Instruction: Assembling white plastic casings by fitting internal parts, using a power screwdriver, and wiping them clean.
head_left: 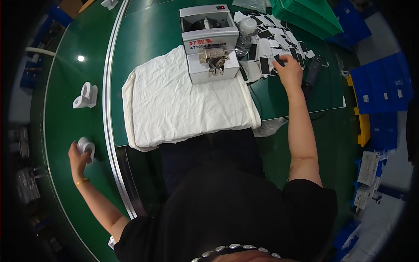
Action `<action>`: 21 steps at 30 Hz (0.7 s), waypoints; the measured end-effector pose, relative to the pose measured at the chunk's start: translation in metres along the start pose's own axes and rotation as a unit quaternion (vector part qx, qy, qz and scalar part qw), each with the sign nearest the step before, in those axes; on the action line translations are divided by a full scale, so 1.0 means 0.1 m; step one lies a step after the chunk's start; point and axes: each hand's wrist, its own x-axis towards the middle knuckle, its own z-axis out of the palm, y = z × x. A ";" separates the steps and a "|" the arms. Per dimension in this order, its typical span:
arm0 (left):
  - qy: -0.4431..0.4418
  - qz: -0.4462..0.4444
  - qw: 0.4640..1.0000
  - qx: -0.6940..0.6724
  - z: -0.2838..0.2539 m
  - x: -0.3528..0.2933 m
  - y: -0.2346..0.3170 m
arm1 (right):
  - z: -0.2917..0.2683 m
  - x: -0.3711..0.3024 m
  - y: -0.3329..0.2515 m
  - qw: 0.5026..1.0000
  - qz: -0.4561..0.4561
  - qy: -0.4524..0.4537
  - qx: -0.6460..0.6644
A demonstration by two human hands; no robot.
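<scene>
At the far left, my left hand [79,161] is closed around a white rounded plastic part [86,143] on a green belt-like surface [61,122]. A similar white part [87,95] with a ring-shaped opening sits farther along that surface. My right hand [290,72] reaches over the bench at the right, pinching a small dark flat piece [279,60] between thumb and fingers. Just beyond it lies a pile of loose rectangular pieces [274,40], some black and some white. A grey benchtop machine [198,65] with a metal front mechanism stands between my hands, on the bench's far side.
White cloth [187,107] covers the bench's near part. A clear bottle [243,45] stands beside the machine. Right of my right hand lies a dark elongated object [313,72]. A green bin [305,15] sits at the back right, blue bins [379,85] beyond. A metal rail [107,87] separates bench and belt.
</scene>
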 end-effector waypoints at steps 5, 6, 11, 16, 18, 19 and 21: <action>0.016 0.009 0.918 -0.397 -0.38 -0.69 1.81 | -0.10 -0.08 -0.27 0.987 -0.015 0.038 0.157; 0.045 0.024 0.885 -0.463 -0.33 -0.76 2.28 | -0.21 -0.16 -0.39 0.961 -0.021 0.023 0.274; -0.070 0.144 0.752 -0.639 0.33 -0.76 3.48 | -0.62 -0.77 -1.32 0.842 -0.055 -0.080 0.530; -0.146 0.112 0.685 -0.705 0.57 -0.96 3.92 | -0.72 -1.30 -1.88 0.772 -0.072 -0.224 0.590; -0.169 0.094 0.673 -0.714 0.55 -1.01 3.99 | -0.62 -1.41 -1.85 0.787 -0.135 -0.245 0.550; -0.171 0.097 0.682 -0.705 0.54 -1.02 4.00 | -0.61 -1.43 -1.87 0.789 -0.130 -0.245 0.548; -0.197 0.068 0.675 -0.708 0.52 -1.03 4.02 | -0.60 -1.46 -1.91 0.805 -0.170 -0.234 0.518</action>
